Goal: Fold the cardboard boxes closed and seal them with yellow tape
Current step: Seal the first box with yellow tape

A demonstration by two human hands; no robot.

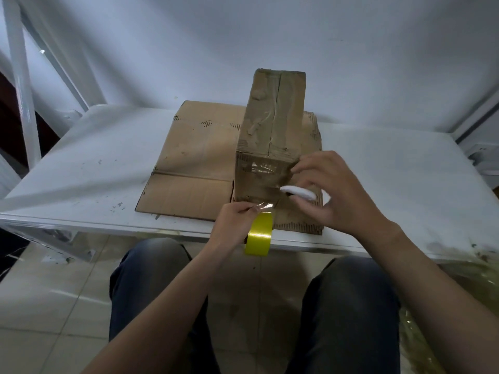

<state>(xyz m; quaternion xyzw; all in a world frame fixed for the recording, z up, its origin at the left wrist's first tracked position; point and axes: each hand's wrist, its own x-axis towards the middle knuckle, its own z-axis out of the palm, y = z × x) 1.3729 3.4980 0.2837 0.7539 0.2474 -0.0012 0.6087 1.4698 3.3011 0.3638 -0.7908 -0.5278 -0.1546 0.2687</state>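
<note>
On the white table [378, 184] in front of you, a long, narrow brown cardboard box [272, 125] is lying on top of a flattened sheet of brown corrugated cardboard [197, 157]. Its small end face is turning toward you and its flaps are closed. Glossy film is already shining along its top seam and across the near face.

Your left hand [235, 222] is hovering at the table's near edge, just below the box's near face. Its fingers are pinching a glossy strip of tape [266, 206] that is running up to the bottom of that face. The round roll of bright yellow tape [259, 236] is hanging on edge directly beneath that hand, half over the table's rim.

Your right hand [332, 190] is curling beside the box's near right corner, with its upper fingertips touching that corner. It is gripping a small white oblong object [297, 192], which is pointing at the near face; what the object is cannot be told.

Your legs in dark trousers [151, 292] are showing below the table, above a pale tiled floor [54, 306].
</note>
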